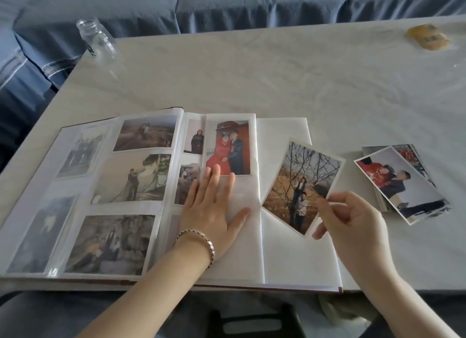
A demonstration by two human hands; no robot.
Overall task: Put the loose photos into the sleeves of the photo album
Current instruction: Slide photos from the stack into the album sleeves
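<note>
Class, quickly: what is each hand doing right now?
Left hand: open, pressing flat on a white sleeve page of the open photo album.
Right hand: pinching the white-bordered photo of a bare tree.

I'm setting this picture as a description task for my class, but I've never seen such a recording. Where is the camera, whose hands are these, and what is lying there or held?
No machine here, only a person. One wide-angle camera sits on their head and looks down, so both arms enter from the bottom. The left hand presses flat on a page of the open photo album. The right hand pinches one loose photo by its corner above the blank right page. A stack of photos lies further right on the pale table. A glass jar stands at the far left corner.
</note>
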